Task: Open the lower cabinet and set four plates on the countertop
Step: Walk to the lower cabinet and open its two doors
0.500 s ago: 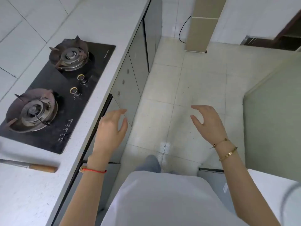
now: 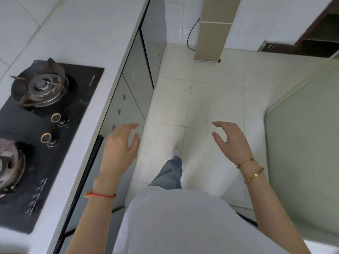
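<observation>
White stone countertop [image 2: 88, 33] runs along the left of the left hand [image 2: 119, 149], and it carries no plates that can be seen. Both hands are empty and held in the air in front of the person's body. The left hand has its fingers loosely spread and a little curled, and it hangs in front of the grey lower cabinet [image 2: 126, 107], near the door but apart from it as far as can be judged. The cabinet doors look closed, so the inside is hidden. Three small round marks sit on the door just above the fingertips of the left hand. The right hand [image 2: 233, 140] is also open, with thumb and fingers curved like a wide claw, above the pale tiled floor [image 2: 211, 92] and well apart from the cabinet. A red cord bracelet [image 2: 102, 194] is around the left wrist, and two gold bracelets [image 2: 251, 170] are around the right wrist. To the left of the left hand, set into the countertop, is a black gas hob [image 2: 80, 99] with two burners and two knobs with gold rings. There is a short line of white writing near the far right edge of the hob and a row of small white symbols along its near edge, but both are too small to read. Between the hands, lower down, a leg in blue jeans [image 2: 168, 175] and a white shoe show above the floor.
</observation>
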